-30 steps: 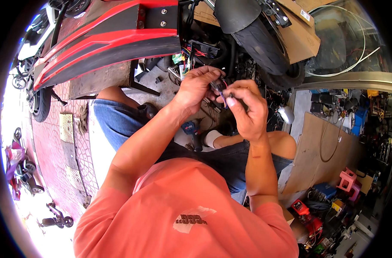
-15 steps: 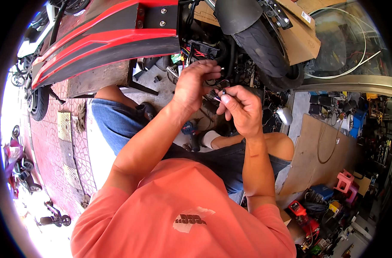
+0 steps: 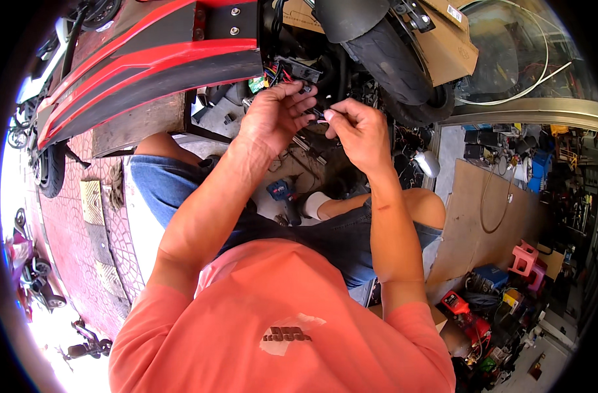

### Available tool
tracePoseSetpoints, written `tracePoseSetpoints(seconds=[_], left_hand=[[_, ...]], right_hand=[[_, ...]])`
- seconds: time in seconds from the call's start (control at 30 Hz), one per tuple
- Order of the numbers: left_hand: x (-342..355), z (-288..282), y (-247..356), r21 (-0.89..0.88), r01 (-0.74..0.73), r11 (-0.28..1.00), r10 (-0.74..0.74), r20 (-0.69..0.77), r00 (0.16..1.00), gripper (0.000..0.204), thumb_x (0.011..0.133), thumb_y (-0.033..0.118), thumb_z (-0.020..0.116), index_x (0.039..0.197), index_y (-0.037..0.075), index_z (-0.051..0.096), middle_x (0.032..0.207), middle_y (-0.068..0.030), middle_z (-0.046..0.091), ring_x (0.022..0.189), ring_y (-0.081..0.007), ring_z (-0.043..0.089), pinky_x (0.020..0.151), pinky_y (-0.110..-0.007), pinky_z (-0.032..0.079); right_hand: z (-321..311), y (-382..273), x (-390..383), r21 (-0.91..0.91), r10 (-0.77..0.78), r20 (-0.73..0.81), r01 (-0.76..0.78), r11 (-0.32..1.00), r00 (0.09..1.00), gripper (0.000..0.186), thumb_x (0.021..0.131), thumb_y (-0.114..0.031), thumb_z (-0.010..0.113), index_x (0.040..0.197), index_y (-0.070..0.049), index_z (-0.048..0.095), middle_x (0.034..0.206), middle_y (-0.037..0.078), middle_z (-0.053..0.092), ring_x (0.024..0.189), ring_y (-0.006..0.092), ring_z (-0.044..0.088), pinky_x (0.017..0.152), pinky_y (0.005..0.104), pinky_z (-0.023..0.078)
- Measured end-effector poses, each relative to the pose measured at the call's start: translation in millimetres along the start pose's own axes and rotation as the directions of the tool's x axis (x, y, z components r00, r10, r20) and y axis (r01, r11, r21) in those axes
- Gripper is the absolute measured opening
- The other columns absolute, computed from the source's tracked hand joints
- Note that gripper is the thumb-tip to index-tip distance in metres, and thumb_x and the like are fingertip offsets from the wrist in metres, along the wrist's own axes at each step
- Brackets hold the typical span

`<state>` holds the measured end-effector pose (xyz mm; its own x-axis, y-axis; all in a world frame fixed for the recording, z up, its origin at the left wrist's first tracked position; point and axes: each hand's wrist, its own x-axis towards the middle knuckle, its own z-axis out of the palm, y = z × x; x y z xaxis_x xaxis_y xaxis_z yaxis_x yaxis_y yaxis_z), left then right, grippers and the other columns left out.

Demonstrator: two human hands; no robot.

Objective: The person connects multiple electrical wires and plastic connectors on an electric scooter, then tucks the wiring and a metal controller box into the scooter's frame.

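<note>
My left hand (image 3: pixel 276 116) is turned palm up beneath the wiring. Its thumb and forefinger close on a small dark piece, seemingly a wire connector (image 3: pixel 306 88), while the other fingers are loosely spread. To its right, my right hand (image 3: pixel 363 134) pinches thin wires (image 3: pixel 323 120) between thumb and forefinger, close to the left fingertips. Behind the hands, coloured wires (image 3: pixel 284 74) run beside a black part (image 3: pixel 300 67) within the opened scooter front. The exact ends of the pinched wires are too small to make out.
A red and black body panel (image 3: pixel 154 65) spans the upper left above a worn bench (image 3: pixel 138 124). A wheel (image 3: pixel 394 65) and cardboard (image 3: pixel 443 52) stand at the upper right. Between my legs lies a blue drill (image 3: pixel 283 191). Tools and stools (image 3: pixel 525 259) crowd the right.
My left hand has rolled from back-up to palm-up and moved left toward the wiring. My right hand has shifted slightly up and left, still pinching. The whole view has shifted a little.
</note>
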<state>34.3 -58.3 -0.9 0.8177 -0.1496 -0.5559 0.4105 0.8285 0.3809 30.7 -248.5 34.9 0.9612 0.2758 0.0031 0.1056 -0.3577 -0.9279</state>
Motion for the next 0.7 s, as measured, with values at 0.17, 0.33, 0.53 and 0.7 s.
tracePoseSetpoints(seconds=[0.17,0.33,0.53,0.7], left_hand=[[-8.1,-2.0,6.1,0.102,0.005,0.995,-0.009,0.038,0.999,0.010,0.096,0.016,0.069,0.104,0.009,0.067,0.101,-0.0066,0.074,0.092,-0.0184,0.069,0.081,-0.039,0.055],[-7.8,-9.4,9.7,0.111,0.031,0.993,-0.042,0.106,0.993,0.011,0.096,0.016,0.071,0.103,0.009,0.067,0.094,-0.0043,0.072,0.087,-0.0175,0.069,0.079,-0.037,0.056],[-1.4,-14.3,12.1,0.090,0.045,0.995,-0.057,0.147,0.987,0.007,0.096,0.012,0.069,0.102,0.009,0.069,0.096,-0.0055,0.073,0.088,-0.0192,0.070,0.079,-0.036,0.056],[0.2,-14.6,11.4,0.061,0.046,0.997,-0.055,0.165,0.985,0.007,0.096,0.010,0.070,0.103,0.009,0.069,0.096,-0.0053,0.074,0.086,-0.0199,0.072,0.078,-0.036,0.057]], right_hand=[[11.7,-9.5,8.1,-0.225,-0.087,-0.032,0.078,0.971,0.996,0.012,0.090,-0.012,0.072,0.090,0.000,0.073,0.068,0.013,0.070,0.059,0.0171,0.069,0.059,0.0311,0.051],[20.1,-17.5,9.2,-0.226,-0.101,-0.046,0.088,0.970,0.994,0.010,0.090,-0.009,0.073,0.090,0.002,0.073,0.066,0.008,0.068,0.060,0.0103,0.061,0.057,0.0283,0.048],[23.1,-15.3,11.5,-0.195,-0.119,-0.068,0.104,0.975,0.991,0.010,0.090,-0.007,0.073,0.090,0.003,0.073,0.064,0.005,0.067,0.060,0.0048,0.057,0.055,0.0258,0.045],[23.0,-18.4,12.9,-0.208,-0.104,-0.072,0.087,0.974,0.992,0.010,0.090,-0.007,0.073,0.089,0.003,0.073,0.063,0.005,0.066,0.059,0.0046,0.056,0.055,0.0255,0.045]])
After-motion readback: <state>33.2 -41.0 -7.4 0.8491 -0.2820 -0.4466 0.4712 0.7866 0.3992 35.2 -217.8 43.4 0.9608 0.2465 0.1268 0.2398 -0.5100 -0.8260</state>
